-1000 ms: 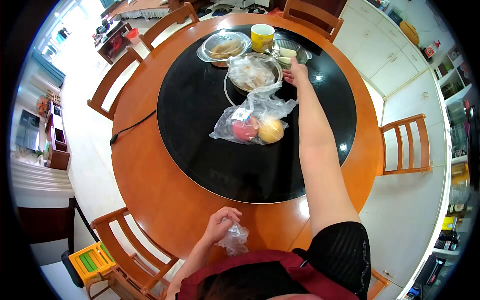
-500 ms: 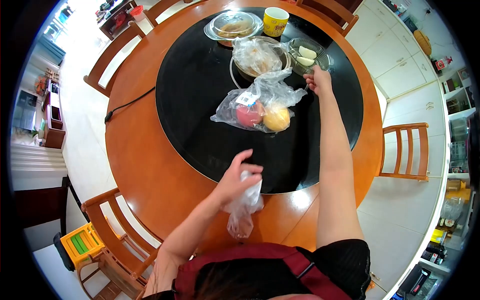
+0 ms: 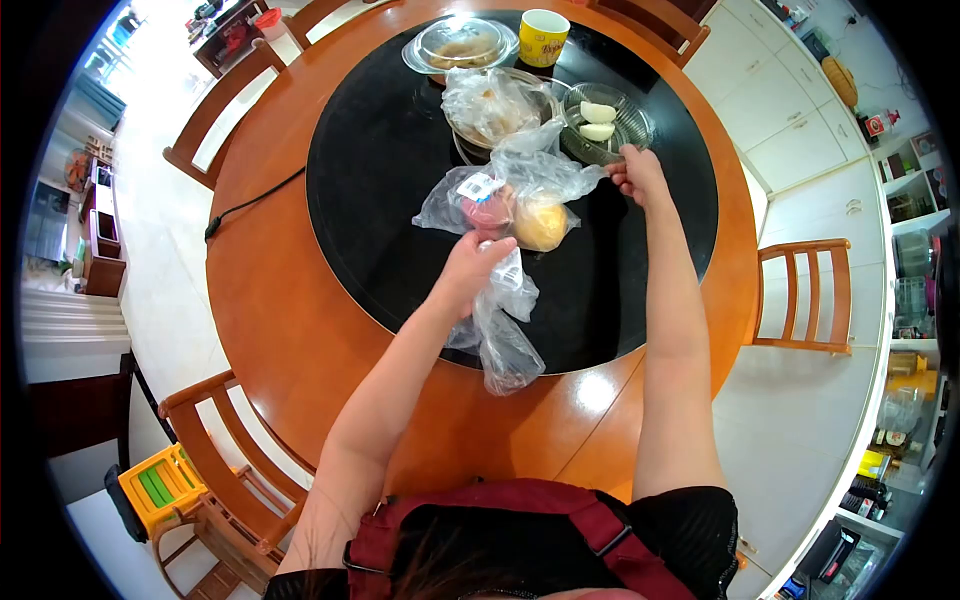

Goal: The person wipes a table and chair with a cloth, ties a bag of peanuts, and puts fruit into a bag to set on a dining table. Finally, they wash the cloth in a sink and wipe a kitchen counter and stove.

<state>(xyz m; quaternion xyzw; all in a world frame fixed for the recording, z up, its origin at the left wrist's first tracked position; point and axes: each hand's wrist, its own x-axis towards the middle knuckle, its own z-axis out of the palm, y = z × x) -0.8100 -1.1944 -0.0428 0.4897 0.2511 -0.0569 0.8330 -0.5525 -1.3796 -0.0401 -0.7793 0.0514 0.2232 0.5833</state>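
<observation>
My left hand (image 3: 476,268) is closed on a crumpled clear plastic bag (image 3: 508,345), which hangs toward the table's near edge. Just beyond its fingers lies a second clear bag (image 3: 440,208) with a white label, holding a pinkish-red round fruit (image 3: 488,210) and a yellow one (image 3: 540,228). Farther right, my right hand (image 3: 638,178) pinches the near rim of a clear glass dish (image 3: 636,122). Two pale wedge-shaped pieces (image 3: 598,122) sit in that dish. The loose end of the fruit bag reaches close to my right fingertips.
A black round turntable (image 3: 370,200) covers the middle of the wooden table (image 3: 270,330). Toward the back stand a lidded glass bowl (image 3: 460,45), a yellow cup (image 3: 544,40) and another bowl topped by a plastic bag (image 3: 495,105). A black cable (image 3: 255,205) runs off the left; chairs surround the table.
My left hand has moved forward with the plastic bag, up to the fruit bag. The glass dish has shifted slightly toward me and left, with my right hand at its rim.
</observation>
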